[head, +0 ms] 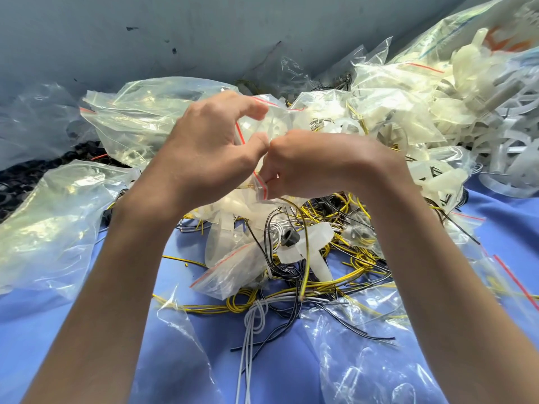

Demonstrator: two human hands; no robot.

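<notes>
A small clear zip bag (pixel 275 123) with a red seal strip is held up between both hands, above the middle of the blue surface (pixel 204 345). The left hand (pixel 204 147) has its grip narrow, thumb and curled forefinger pinching the bag's sealed edge near the top. The right hand (pixel 315 167), touching the left at the knuckles, pinches the same red edge lower down with its fingers curled tight. Pale plastic parts show inside the bag, and a yellow wire (pixel 303 228) hangs out of its underside.

Straight below the bag lie a white plastic fan piece (pixel 315 243), a second red-strip bag (pixel 233 269) and a tangle of yellow, black and white wires (pixel 350 258). Left of the bag are large clear bags (pixel 52 228). Right of it is a heap of pale plastic parts (pixel 437 97), some bagged. Far up and right of the bag, one sack (pixel 507 39) carries orange print, too blurred to read.
</notes>
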